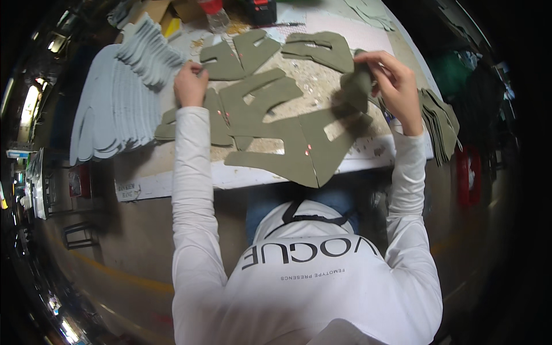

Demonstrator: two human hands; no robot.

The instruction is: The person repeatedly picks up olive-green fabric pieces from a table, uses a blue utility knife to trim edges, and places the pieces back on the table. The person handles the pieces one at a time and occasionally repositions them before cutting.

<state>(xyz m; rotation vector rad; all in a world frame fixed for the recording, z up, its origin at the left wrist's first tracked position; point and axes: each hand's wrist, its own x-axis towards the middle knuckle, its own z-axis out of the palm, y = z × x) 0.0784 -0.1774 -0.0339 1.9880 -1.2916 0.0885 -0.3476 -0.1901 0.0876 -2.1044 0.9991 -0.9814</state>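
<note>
Several flat olive cut pieces, shaped like shoe-upper parts, lie spread on the table. A large one (pixel 287 141) with small pink marks overhangs the near edge. Behind it lies another marked piece (pixel 241 98), and farther back are a notched piece (pixel 241 54) and a looped piece (pixel 322 50). Raised at the right, my right hand (pixel 394 83) pinches an olive cut piece (pixel 357 86), blurred by motion. My left hand (pixel 191 85) has its fingers curled beside the notched piece and a pale grey stack (pixel 150 52); whatever is under its fingertips is hidden.
More pale grey cut pieces (pixel 115 103) fan over the table's left side. Olive pieces (pixel 440 123) hang off its right edge. At the back stand a red-labelled clear bottle (pixel 217 20) and a black-and-red object (pixel 263 10). A red crate (pixel 468 175) stands below right, a stool (pixel 79 234) below left.
</note>
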